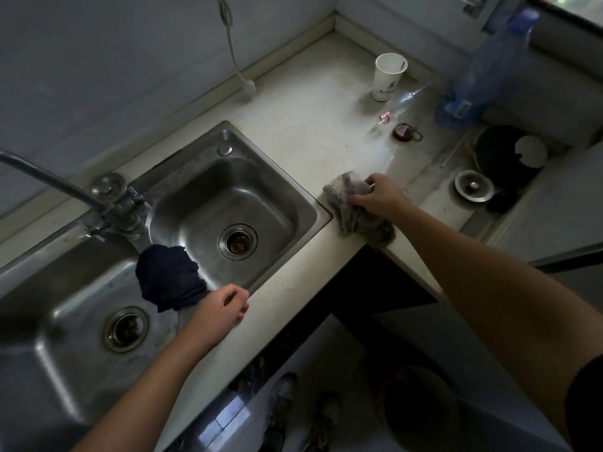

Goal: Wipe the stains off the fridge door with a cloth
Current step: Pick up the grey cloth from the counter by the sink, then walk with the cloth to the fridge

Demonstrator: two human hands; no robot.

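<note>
Fingers [359, 200] of right hand [380, 197] are curled round grey cloth [359, 225] on countertop [293, 102]; left hand [222, 305] is fisted, nothing held, at sink [202, 203] rim beside dark cloth [169, 277].

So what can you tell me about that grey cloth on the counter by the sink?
The grey cloth is a crumpled, nubbly rag, paler and speckled at its far corner. It lies bunched on the pale counter just right of the sink, one end reaching the counter's front edge. The right hand grips its upper part with curled fingers.
</note>
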